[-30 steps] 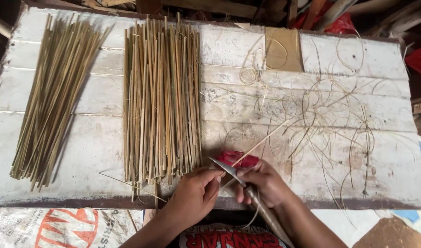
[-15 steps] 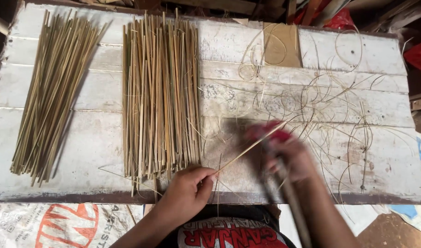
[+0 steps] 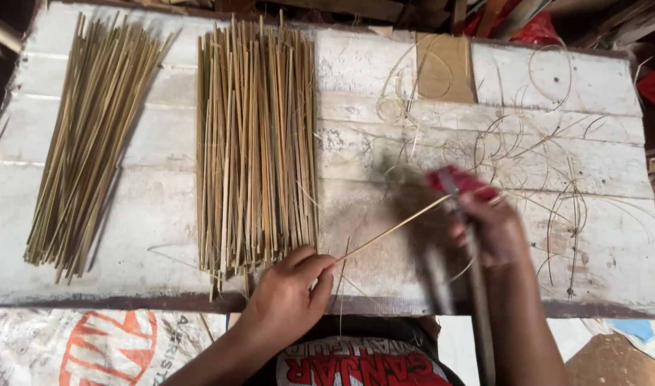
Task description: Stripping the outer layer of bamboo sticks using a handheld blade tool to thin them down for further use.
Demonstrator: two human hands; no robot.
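Note:
My left hand (image 3: 290,292) pinches the near end of a thin bamboo stick (image 3: 391,229) at the table's front edge. The stick slants up and to the right. My right hand (image 3: 490,227), blurred by motion, grips a knife (image 3: 456,189) with red wrapping at the stick's far end. The blade itself is too blurred to make out. Just left of my left hand lies a pile of pale bamboo sticks (image 3: 256,143), running away from me.
A second pile of greener bamboo sticks (image 3: 84,136) lies at the far left of the white plank table (image 3: 163,221). Curled thin shavings (image 3: 527,150) litter the right half. A cardboard piece (image 3: 444,68) sits at the back edge. A printed sack (image 3: 91,343) lies below the table.
My right hand has run the knife along the stick, up and to the right, away from my left hand. My left hand has stayed at the stick's near end.

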